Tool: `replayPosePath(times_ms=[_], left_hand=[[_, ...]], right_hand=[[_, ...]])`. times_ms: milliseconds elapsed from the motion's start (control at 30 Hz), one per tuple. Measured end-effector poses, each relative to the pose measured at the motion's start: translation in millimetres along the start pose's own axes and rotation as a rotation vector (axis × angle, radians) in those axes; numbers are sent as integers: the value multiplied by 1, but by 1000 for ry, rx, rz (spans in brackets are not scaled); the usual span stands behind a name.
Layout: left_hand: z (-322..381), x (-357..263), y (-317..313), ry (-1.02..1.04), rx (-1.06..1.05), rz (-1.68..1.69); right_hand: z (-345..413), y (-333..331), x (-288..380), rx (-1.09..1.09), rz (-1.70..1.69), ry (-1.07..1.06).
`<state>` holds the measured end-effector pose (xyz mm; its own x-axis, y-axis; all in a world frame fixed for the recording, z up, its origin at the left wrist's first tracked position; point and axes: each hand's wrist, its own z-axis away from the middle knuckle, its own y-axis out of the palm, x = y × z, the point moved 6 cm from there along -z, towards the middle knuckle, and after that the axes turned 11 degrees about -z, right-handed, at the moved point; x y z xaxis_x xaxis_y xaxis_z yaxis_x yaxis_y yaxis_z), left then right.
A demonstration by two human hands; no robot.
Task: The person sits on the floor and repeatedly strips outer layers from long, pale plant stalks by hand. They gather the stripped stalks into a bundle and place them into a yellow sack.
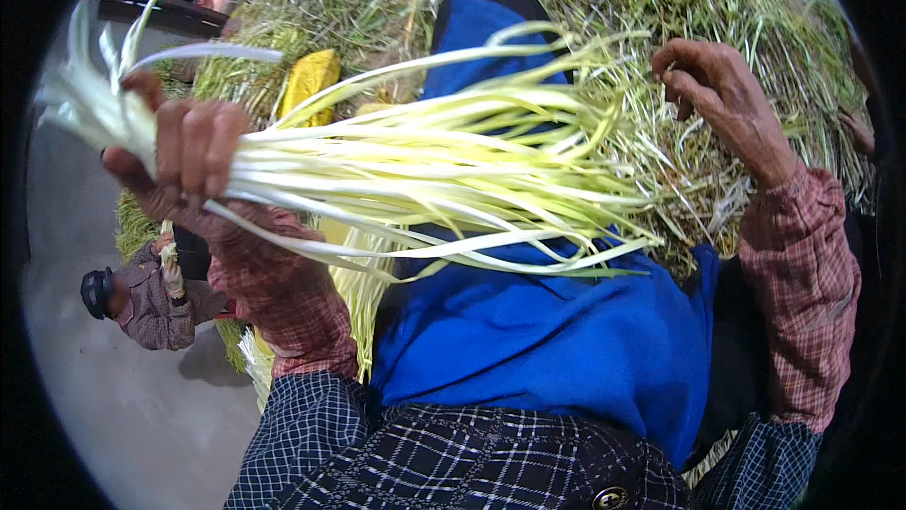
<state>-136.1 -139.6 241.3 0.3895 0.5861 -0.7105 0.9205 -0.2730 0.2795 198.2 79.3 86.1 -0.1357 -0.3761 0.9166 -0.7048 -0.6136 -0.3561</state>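
Observation:
My left hand [187, 156] is closed around the pale stem ends of a bunch of long yellow-white leaves, which look like blanched chives [425, 163]. Their white ends stick out past the fist at the upper left, somewhat blurred. The yellow leaf tips fan out to the right, above the blue cloth [552, 347] on my lap. Just beyond the tips, at the right, my right hand [715, 89] is raised with its fingers curled; no object shows in it. More pale leaves [357, 298] hang beneath my left forearm.
Loose green and straw-coloured plant stalks [679, 0] cover the ground ahead and to the right. A yellow bag-like thing [311, 82] lies behind the bunch. At the left a person in a dark cap [152, 298] holds a small pale bundle, beside a grey floor [92, 404].

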Motion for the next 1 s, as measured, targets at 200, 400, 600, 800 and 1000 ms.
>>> replayPosePath(times_ms=[200, 400, 600, 800, 1000], left_hand=[[-45, 49, 37, -149, 154, 83], [-65, 141, 84, -440, 107, 104], [-71, 170, 86, -642, 52, -102], [-74, 179, 50, -671, -81, -62], [-72, 173, 34, -601, -215, -240]], right_hand=[[-14, -2, 43, -95, -298, -44], [-19, 7, 69, -77, -593, -158], [-14, -2, 62, 91, -647, -74], [-6, -14, 60, 57, -623, -65], [-4, -23, 34, -104, -536, -6]])
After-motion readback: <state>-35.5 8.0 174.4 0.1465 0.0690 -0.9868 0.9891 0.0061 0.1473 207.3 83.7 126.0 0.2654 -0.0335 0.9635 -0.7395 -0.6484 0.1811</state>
